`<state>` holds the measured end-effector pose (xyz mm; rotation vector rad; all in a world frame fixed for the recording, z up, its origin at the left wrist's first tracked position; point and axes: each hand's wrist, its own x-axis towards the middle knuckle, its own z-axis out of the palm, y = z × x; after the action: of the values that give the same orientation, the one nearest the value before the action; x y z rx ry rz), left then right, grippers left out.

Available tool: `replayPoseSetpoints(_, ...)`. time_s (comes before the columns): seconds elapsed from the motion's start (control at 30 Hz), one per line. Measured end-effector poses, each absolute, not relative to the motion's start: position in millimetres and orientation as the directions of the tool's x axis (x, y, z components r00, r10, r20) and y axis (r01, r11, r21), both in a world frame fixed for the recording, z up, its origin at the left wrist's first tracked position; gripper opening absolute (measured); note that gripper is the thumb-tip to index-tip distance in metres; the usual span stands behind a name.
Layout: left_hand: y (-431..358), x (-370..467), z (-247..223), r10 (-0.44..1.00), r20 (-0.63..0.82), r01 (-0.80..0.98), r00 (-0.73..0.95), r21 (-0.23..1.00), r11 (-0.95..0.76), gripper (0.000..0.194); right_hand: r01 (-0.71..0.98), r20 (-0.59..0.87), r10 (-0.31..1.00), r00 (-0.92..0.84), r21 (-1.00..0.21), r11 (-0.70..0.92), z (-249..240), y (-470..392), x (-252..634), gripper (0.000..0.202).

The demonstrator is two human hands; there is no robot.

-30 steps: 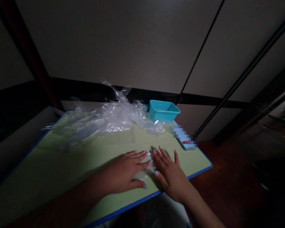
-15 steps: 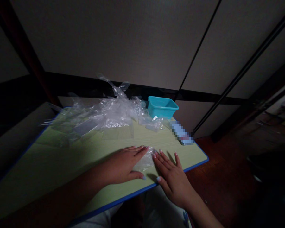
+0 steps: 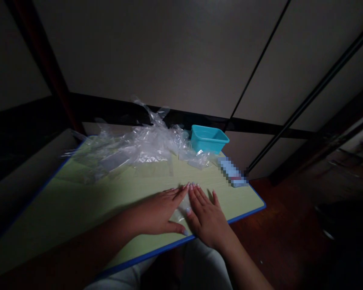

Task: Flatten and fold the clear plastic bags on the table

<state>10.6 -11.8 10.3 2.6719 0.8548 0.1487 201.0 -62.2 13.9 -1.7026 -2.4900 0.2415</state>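
A small piece of clear plastic (image 3: 179,212) lies on the pale green table (image 3: 139,183) near its front edge, partly hidden under my hands. My left hand (image 3: 159,211) is flat over its left side, fingers stretched out and thumb spread toward the edge. Over the right side lies my right hand (image 3: 205,215), its fingers extended and its little finger apart. The fingertips of both hands meet or nearly meet at the top of the plastic. Beyond them, a heap of crumpled clear plastic (image 3: 151,143) covers the back of the table.
A turquoise tub (image 3: 208,139) stands at the back right, behind some of the plastic. A light blue, pixelated flat object (image 3: 232,172) lies near the right edge. Cabinet panels (image 3: 169,52) rise behind the table, which has a blue rim.
My right hand has moved left across the small plastic piece, closer to my left hand, and covers more of it. My left hand stays nearly in place. The view has shifted slightly.
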Motion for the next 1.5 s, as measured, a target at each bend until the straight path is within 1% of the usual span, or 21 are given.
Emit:
replayPoseSetpoints(0.1,-10.6,10.2,12.1,0.581,-0.027,0.554,0.814,0.340,-0.760,0.103,0.915,0.021,0.932,-0.363,-0.182,0.360,12.2,-63.0,209.7,0.062)
replayPoseSetpoints(0.17,-10.2,10.5,12.9,0.581,-0.031,0.556,0.813,0.333,-0.762,0.102,0.910,0.046,0.931,-0.363,-0.196,0.365,10.9,-62.4,214.1,0.063)
replayPoseSetpoints(0.27,-9.7,10.4,13.1,0.576,-0.047,0.557,0.816,0.334,-0.761,0.103,0.922,0.062,0.946,-0.320,-0.211,0.325,9.3,-59.7,218.3,0.063)
replayPoseSetpoints(0.33,-9.5,9.9,12.4,0.576,-0.049,0.556,0.816,0.341,-0.758,0.104,0.932,0.052,0.951,-0.305,-0.191,0.309,9.3,-57.7,219.4,0.061)
replayPoseSetpoints(0.5,-8.7,8.0,10.6,0.563,-0.012,0.530,0.827,0.354,-0.771,0.105,0.917,0.022,0.928,-0.373,-0.140,0.372,12.9,-56.7,218.1,0.060)
replayPoseSetpoints(0.57,-8.2,7.7,11.3,0.551,-0.015,0.520,0.834,0.356,-0.777,0.101,0.916,0.018,0.925,-0.379,-0.136,0.377,14.7,-57.1,217.1,0.061)
replayPoseSetpoints(0.67,-7.3,8.1,13.0,0.524,-0.023,0.498,0.851,0.351,-0.793,0.089,0.917,-0.005,0.926,-0.377,-0.139,0.373,17.0,-56.4,216.9,0.061)
replayPoseSetpoints(0.73,-7.0,8.5,13.2,0.516,-0.031,0.494,0.856,0.340,-0.800,0.086,0.917,-0.020,0.926,-0.378,-0.145,0.371,17.8,-55.0,218.2,0.061)
replayPoseSetpoints(0.9,-7.7,8.7,10.8,0.539,-0.009,0.506,0.843,0.356,-0.786,0.098,0.896,0.017,0.904,-0.427,-0.124,0.426,16.7,-50.4,222.7,0.058)
replayPoseSetpoints(1.0,-8.1,8.5,10.1,0.540,0.010,0.500,0.842,0.361,-0.787,0.104,0.873,0.008,0.879,-0.476,-0.110,0.474,15.3,-48.8,223.8,0.058)
replayPoseSetpoints(1.2,-9.3,8.2,12.6,0.549,-0.044,0.528,0.834,0.347,-0.775,0.106,0.861,-0.003,0.865,-0.502,-0.098,0.499,16.5,-49.0,224.5,0.056)
replayPoseSetpoints(1.3,-10.3,7.9,14.5,0.573,-0.044,0.550,0.818,0.347,-0.759,0.106,0.852,-0.002,0.856,-0.517,-0.092,0.515,18.4,-49.6,224.0,0.055)
replayPoseSetpoints(1.37,-9.6,8.3,14.6,0.596,-0.004,0.561,0.803,0.343,-0.753,0.096,0.850,0.000,0.853,-0.522,-0.091,0.519,19.1,-49.9,223.4,0.055)
replayPoseSetpoints(1.47,-6.7,10.1,12.6,0.634,0.094,0.585,0.768,0.302,-0.753,0.066,0.847,0.009,0.852,-0.524,-0.100,0.522,19.0,-50.0,222.7,0.056)
replayPoseSetpoints(1.5,-5.6,11.0,11.6,0.650,0.122,0.601,0.750,0.284,-0.747,0.059,0.846,0.012,0.851,-0.524,-0.106,0.523,18.7,-49.9,222.6,0.054)
